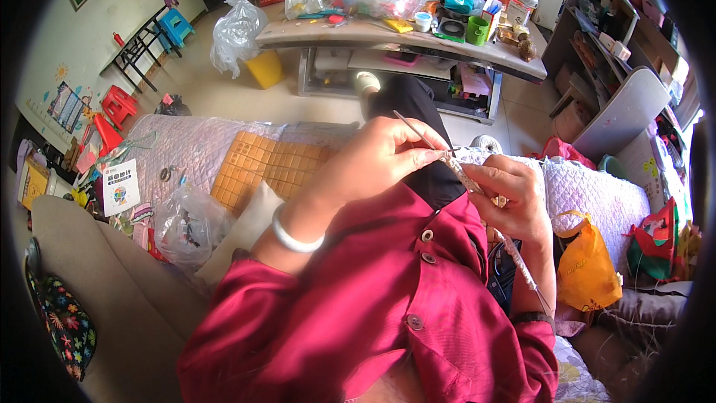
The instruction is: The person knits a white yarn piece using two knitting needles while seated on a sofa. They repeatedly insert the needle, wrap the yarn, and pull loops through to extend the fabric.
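Before my chest I hold knitting on thin needles. My left hand [386, 148] pinches the work near the needle tips, and a dark knitting needle [411, 126] slants up past its fingers. Close beside it, my right hand [503, 196] grips a narrow strip of pale knitting [461, 175]. More pale stitches [517, 262] run down below the right hand along a needle, whose thin end lies by my wrist. The fingers hide part of the work. A ball of whitish yarn [485, 144] sits just beyond my right hand.
I sit on a sofa with a quilted cover [593, 190]. A tile-like bamboo mat [263, 170], a clear plastic bag [190, 224] and a cushion [246, 229] lie to the left. An orange bag [587, 266] is at right. Ahead stands a cluttered coffee table [363, 31].
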{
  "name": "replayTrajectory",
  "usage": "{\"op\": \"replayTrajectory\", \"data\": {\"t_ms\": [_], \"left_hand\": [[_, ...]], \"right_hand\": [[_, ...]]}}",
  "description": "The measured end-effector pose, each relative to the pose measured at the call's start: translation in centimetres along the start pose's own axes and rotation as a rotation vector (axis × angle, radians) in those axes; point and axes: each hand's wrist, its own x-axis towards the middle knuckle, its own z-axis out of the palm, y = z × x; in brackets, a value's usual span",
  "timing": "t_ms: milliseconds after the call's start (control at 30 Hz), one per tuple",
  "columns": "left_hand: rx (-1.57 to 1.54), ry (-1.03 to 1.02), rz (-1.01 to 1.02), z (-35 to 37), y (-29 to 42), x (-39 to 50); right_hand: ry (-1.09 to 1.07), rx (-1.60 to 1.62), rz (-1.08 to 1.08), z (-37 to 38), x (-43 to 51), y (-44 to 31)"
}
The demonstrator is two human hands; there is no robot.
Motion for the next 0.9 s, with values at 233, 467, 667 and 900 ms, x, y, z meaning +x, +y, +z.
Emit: {"op": "replayTrajectory", "data": {"t_ms": [233,467,667,900], "left_hand": [[0.089,-0.034,0.024,-0.5,0.1,-0.1],[0.083,-0.005,0.065,-0.3,0.2,0.0],[0.259,-0.097,0.068,-0.9,1.0,0.2],[0.173,-0.155,0.044,-1.1,1.0,0.2]], "right_hand": [[-0.006,-0.02,-0.023,0.0,0.1,0.0],[-0.027,-0.031,-0.051,0.0,0.4,-0.1],[-0.065,0.01,-0.094,0.1,0.7,0.0],[-0.041,0.09,-0.084,0.3,0.4,0.4]]}}
